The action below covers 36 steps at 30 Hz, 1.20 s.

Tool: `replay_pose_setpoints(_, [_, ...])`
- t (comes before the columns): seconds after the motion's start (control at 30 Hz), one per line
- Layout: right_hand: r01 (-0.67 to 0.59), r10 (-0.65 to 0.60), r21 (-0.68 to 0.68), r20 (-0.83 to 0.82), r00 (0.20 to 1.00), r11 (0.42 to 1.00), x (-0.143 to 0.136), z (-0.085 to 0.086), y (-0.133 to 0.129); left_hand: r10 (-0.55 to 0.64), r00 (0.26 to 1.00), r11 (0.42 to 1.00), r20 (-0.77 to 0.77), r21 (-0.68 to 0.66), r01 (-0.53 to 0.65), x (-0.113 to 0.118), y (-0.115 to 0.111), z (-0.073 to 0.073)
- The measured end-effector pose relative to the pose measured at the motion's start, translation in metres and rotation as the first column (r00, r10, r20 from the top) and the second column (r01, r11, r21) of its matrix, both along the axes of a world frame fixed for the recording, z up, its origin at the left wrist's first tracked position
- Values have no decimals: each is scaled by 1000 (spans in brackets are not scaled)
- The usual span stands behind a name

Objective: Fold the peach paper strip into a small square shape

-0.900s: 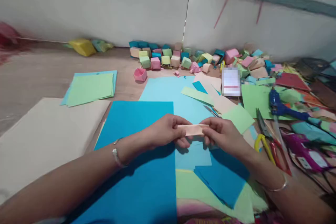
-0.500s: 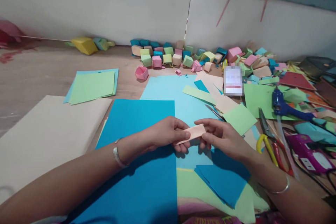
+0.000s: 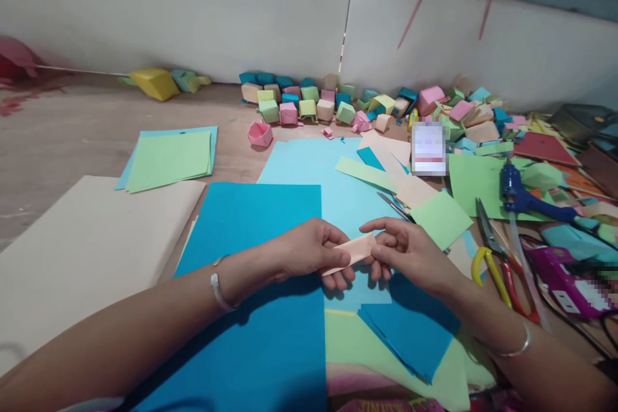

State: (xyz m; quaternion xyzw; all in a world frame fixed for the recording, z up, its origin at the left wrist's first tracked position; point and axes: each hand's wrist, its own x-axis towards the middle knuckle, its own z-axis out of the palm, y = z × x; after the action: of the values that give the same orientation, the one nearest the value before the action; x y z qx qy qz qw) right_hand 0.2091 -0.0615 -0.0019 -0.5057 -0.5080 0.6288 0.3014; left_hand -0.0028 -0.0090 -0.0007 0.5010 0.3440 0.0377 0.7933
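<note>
The folded peach paper strip point(image 3: 355, 250), level a moment ago, now tilts between the pinching left hand point(image 3: 309, 250) and right hand point(image 3: 410, 251), both gripping its ends.

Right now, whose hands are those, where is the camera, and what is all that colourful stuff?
The camera sits on a person's head and looks down, so you see that person's own two hands. The left hand and right hand together pinch a small folded peach paper strip. Under them lies a big dark blue sheet on the floor. By the wall stand many little folded paper boxes. At the right lie scissors with yellow and red handles and a blue glue gun.
</note>
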Motion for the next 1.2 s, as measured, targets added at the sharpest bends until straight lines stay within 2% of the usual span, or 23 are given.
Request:
replay_pose_setpoints(0.1, [-71,68,36,67,995,997,0,-1,1,2,1000,1000,-30,19,-1,2,-3,-2])
replay_pose_setpoints(0.27, [-101,83,87,193,978,991,-6,-1,-4,-34,999,999,-30,29,35,5,-7,-4])
replay_pose_setpoints(0.37, [-102,67,131,250,966,986,-6,3,-6,-74,997,997,9,8,74,3,-6,-3])
replay_pose_setpoints(0.5, [-132,38,267,333,942,955,-3,11,-6,-85,993,995,77,-53,89,2,-3,1])
replay_pose_setpoints(0.6, [-193,85,284,352,932,939,-2,11,-6,-72,995,993,68,-85,78,2,-4,1])
replay_pose_setpoints(0.67, [-267,116,339,406,907,902,-4,8,-6,-47,999,996,27,-69,49,3,-8,0])
replay_pose_setpoints(0.73, [-335,103,427,481,871,840,-7,4,-8,-34,999,999,-19,-21,33,4,-13,-2])
replay_pose_setpoints(0.8, [-369,87,474,516,852,800,-10,1,-10,-52,997,998,-50,26,54,5,-19,-3])
replay_pose_setpoints(0.93, [-376,180,405,445,877,833,-9,5,-13,-95,994,991,-54,93,100,3,-24,-1])
replay_pose_setpoints(1.03, [-393,261,345,369,892,853,-1,10,-11,-133,990,985,-54,104,138,0,-20,4])
replay_pose_setpoints(1.1, [-383,239,363,383,892,849,5,11,-9,-157,983,979,-93,117,167,-2,-14,7])
replay_pose_setpoints(1.2, [-315,132,397,424,896,862,8,9,-7,-135,978,974,-157,162,161,-5,-5,9])
